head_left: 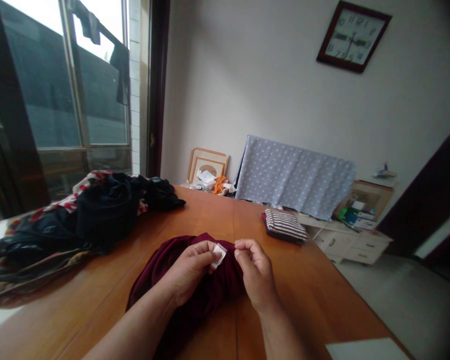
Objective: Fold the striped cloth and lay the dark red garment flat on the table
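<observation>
A dark red garment [161, 272] lies bunched on the wooden table [210, 210] right in front of me. My left hand [191, 270] rests on it and pinches its small white label [219, 255] between thumb and fingers. My right hand [257, 272] is just to the right of the label, fingers curled in a pinch on the red cloth at the garment's edge.
A heap of dark and patterned clothes [78, 215] covers the table's left side. A folded striped cloth [285, 226] lies at the far right of the table. Beyond stand a white drawer unit [345, 242], a dotted grey cloth [292, 175] and picture frames [206, 162]. A window is at left.
</observation>
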Demonstrator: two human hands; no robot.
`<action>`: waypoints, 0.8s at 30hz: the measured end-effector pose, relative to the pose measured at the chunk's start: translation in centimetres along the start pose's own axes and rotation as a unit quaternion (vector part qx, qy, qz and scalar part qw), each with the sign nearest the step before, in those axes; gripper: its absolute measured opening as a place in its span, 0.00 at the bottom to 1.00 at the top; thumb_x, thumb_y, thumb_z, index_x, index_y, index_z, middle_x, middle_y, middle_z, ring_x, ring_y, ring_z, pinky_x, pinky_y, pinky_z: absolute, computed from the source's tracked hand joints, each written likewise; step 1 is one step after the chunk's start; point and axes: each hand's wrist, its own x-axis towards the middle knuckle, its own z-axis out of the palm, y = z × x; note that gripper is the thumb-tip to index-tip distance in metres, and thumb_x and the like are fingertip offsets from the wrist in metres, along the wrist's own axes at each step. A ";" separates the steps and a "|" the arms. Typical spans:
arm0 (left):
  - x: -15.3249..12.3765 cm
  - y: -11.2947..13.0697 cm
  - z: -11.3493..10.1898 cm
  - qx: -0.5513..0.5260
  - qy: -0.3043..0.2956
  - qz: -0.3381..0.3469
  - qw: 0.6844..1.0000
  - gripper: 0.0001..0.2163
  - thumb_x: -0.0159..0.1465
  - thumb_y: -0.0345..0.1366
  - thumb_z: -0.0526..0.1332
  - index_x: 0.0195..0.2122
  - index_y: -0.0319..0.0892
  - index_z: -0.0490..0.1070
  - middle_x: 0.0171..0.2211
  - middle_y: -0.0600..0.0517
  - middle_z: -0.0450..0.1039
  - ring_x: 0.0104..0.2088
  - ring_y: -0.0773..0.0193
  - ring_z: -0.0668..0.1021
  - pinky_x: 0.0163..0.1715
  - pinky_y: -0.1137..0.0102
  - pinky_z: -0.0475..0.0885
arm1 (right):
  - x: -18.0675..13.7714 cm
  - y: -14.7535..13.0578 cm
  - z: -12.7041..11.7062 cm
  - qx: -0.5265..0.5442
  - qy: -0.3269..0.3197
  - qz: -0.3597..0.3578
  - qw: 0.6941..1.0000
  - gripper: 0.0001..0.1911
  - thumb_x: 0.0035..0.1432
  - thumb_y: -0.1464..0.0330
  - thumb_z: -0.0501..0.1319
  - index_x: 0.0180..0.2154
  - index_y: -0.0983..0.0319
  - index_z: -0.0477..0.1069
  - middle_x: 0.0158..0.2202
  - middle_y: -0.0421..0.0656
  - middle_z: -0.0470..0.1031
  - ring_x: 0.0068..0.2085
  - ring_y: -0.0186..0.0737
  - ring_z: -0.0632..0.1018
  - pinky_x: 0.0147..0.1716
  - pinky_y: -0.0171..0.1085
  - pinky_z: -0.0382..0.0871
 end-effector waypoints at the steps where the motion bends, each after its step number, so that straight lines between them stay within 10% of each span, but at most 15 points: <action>1: 0.0 0.0 0.0 0.001 0.002 0.001 1.000 0.06 0.60 0.35 0.68 0.30 0.39 0.74 0.28 0.53 0.68 0.29 0.69 0.66 0.32 0.72 0.60 | 0.0 -0.1 0.0 -0.004 -0.008 -0.010 1.000 0.04 0.60 0.65 0.61 0.37 0.59 0.73 0.41 0.42 0.76 0.42 0.41 0.76 0.44 0.38 0.69; 24: -0.1 0.0 0.0 0.022 -0.012 0.014 1.000 0.07 0.62 0.36 0.67 0.30 0.39 0.73 0.27 0.53 0.68 0.29 0.69 0.66 0.32 0.72 0.60 | -0.1 -1.2 0.2 -0.014 -0.059 0.005 0.998 0.04 0.59 0.67 0.62 0.32 0.59 0.73 0.44 0.43 0.78 0.47 0.44 0.77 0.50 0.40 0.67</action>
